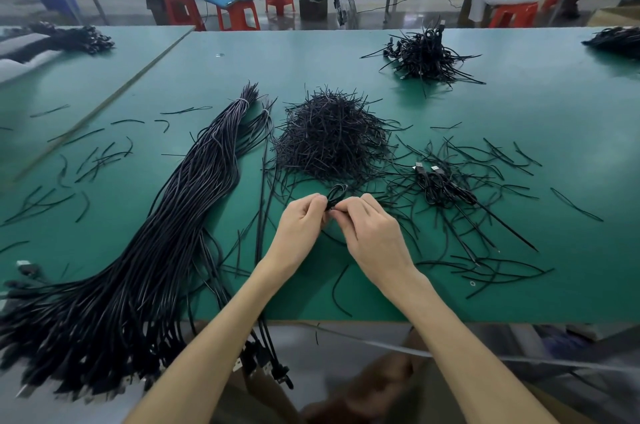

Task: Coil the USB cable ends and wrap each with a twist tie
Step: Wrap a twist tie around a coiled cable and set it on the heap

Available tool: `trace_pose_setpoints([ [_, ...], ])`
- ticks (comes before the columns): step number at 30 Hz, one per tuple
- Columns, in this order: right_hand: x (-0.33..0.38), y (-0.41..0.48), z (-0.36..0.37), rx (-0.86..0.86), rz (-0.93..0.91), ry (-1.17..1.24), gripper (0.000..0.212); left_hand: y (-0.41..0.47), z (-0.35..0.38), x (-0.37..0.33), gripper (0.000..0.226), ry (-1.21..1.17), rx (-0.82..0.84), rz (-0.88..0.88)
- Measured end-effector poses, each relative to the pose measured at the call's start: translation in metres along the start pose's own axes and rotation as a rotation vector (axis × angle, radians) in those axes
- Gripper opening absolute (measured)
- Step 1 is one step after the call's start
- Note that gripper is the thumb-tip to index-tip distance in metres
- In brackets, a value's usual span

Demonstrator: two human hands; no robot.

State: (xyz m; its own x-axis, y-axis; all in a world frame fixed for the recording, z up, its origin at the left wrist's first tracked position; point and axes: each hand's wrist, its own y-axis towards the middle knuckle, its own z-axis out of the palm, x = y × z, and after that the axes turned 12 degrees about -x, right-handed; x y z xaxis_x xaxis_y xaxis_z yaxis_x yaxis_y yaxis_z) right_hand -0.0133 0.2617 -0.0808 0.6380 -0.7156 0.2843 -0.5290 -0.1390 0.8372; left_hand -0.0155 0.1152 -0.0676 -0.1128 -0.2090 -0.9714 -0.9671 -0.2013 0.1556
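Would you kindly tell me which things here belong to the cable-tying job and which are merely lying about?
Job: cable loop pinched between left hand and right hand; twist tie pile; uncoiled cable bundle; tied cables.
Lying about: red stools; floor fan; black bin.

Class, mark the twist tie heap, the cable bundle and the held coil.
twist tie heap (330, 138), head view, mound's middle.
cable bundle (197, 202), head view, mid-length.
held coil (338, 186), head view, loop's top.

twist-tie heap (332, 139) ahead, cable bundle (166, 236) left, bare mat (571, 119) right
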Motion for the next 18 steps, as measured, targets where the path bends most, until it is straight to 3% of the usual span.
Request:
trace_pose_setpoints([
  [3,-0.0002,0.0011,-0.0012,0.073,0.035,0.011,0.015,0.0003,-0.0027,0.0022,0.036,-0.08,-0.029,-0.048],
  [6,-0.0014,0.0043,-0.0028,0.251,0.223,0.11,0.035,-0.0009,-0.0086,0.0024,0.038,-0.16,-0.022,-0.089],
  [9,-0.0021,0.0034,-0.0032,0.366,0.246,0.133,0.05,-0.0026,-0.0074,0.0005,0.039,-0.139,0.004,-0.044],
  [12,-0.0057,0.0041,-0.0039,0.382,0.29,0.218,0.063,-0.0048,-0.0035,-0.0024,0.04,-0.092,0.045,-0.004],
  [18,-0.0098,0.0049,-0.0026,0.363,0.257,0.348,0.063,-0.0057,-0.0063,-0.0033,0.035,-0.12,0.14,-0.041],
])
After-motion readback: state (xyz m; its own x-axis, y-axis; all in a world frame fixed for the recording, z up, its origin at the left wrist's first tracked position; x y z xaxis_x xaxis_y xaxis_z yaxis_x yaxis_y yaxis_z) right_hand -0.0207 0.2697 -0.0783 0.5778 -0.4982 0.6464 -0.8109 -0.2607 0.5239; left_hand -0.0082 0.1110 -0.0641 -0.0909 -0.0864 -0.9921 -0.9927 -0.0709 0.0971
